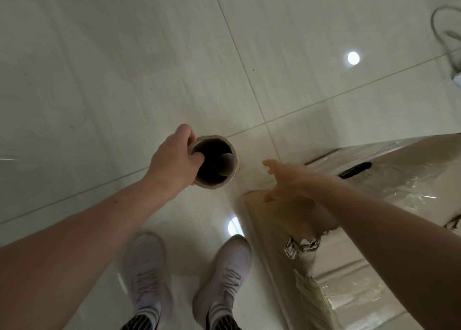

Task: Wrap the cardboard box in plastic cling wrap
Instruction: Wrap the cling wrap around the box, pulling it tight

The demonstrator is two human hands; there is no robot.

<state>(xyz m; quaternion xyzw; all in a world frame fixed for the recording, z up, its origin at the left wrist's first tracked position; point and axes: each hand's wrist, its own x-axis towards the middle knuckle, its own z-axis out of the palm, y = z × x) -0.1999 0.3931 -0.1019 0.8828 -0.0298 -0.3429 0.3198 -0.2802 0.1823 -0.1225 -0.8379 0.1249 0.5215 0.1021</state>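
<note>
Nearby | shoes beside cardboard box | cable apart | left hand grips roll

Legible markings: none.
No text, label, brand or number can be read on the cardboard box, the wrap roll or the floor.

The brown cardboard-cored roll of clear cling wrap hangs end-up over the pale tiled floor, just left of the large film-covered cardboard box. The left hand holds its top rim (thumb inside the core). The right hand reaches over the box's corner. Two pale knit shoes stand nearest the viewer.
</note>
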